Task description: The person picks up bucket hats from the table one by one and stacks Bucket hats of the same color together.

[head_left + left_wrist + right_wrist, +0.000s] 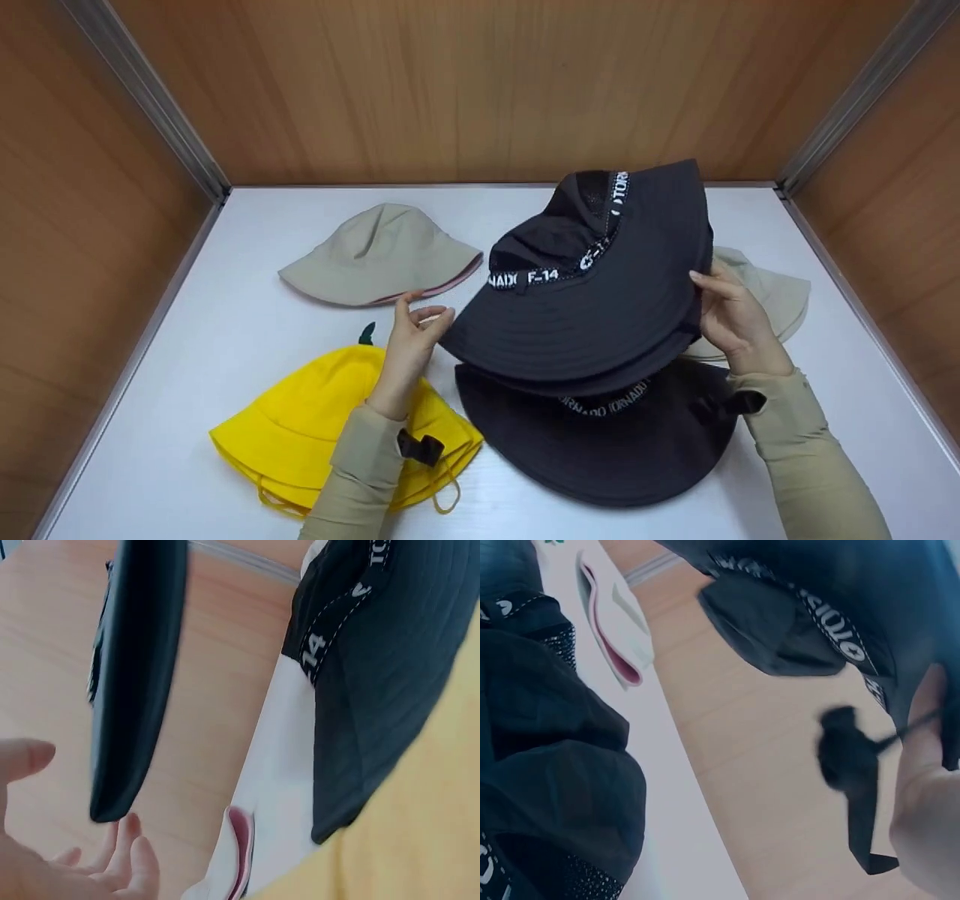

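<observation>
Hats lie spread over the white surface (225,465), and one black hat (600,300) is lifted off it, tilted so its brim faces the camera and its crown, with the white-lettered band, leans toward the back wall. The right hand (731,319) carries it: the fingers curl round the brim's right edge, thumb on the near face, so the hat hangs from that one side, which seems to be why it tips. It is raised just above a second black hat (600,442) that lies flat on the surface, as if the two had been stacked. The left hand (414,341) rises from a beige sleeve, palm turned toward the brim's left edge, fingers loose and spread; they grasp nothing, and from the head view I cannot tell whether a fingertip touches the brim. The left wrist view shows the fingers (124,859) released, with the brim's edge (135,682) just above them. Under that forearm lies a yellow hat (300,427). A beige hat (379,255) sits farther back on the left, and another pale hat (772,289) is half hidden behind the right hand.
</observation>
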Available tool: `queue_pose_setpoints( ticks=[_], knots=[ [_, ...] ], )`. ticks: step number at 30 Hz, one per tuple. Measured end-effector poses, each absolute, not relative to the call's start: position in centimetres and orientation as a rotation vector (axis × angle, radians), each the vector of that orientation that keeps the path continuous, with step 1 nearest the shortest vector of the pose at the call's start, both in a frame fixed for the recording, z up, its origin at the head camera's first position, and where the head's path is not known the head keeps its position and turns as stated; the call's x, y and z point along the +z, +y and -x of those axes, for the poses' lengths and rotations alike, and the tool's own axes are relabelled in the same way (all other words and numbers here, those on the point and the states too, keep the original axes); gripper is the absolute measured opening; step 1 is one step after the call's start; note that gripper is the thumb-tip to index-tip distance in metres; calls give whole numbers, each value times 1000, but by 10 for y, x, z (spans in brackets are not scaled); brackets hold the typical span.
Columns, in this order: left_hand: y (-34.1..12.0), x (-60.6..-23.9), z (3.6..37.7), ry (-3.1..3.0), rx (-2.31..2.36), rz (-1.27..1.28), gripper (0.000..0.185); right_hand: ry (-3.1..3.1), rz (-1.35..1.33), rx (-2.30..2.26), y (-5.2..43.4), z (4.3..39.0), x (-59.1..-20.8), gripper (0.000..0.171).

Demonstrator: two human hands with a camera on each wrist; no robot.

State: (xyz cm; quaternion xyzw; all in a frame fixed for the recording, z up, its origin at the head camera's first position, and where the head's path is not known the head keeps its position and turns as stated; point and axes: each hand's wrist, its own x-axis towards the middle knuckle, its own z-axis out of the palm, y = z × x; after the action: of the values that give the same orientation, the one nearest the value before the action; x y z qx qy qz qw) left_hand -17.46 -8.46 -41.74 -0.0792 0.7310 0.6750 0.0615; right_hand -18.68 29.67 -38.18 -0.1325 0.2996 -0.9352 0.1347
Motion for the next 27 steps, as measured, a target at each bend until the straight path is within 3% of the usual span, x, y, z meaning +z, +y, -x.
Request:
queue_pose_setpoints(
  ticks=[8,20,27],
  knots=[
    [-74,-421,166,2346,1551,-218,32,942,491,-2587,293,181,-387,44],
    [-76,-407,161,2319,1780,-234,22,1108,348,-2551,297,181,-402,46],
    [-83,-389,154,2368,1768,-380,23,1238,232,-2444,299,183,-417,40]
  ],
)
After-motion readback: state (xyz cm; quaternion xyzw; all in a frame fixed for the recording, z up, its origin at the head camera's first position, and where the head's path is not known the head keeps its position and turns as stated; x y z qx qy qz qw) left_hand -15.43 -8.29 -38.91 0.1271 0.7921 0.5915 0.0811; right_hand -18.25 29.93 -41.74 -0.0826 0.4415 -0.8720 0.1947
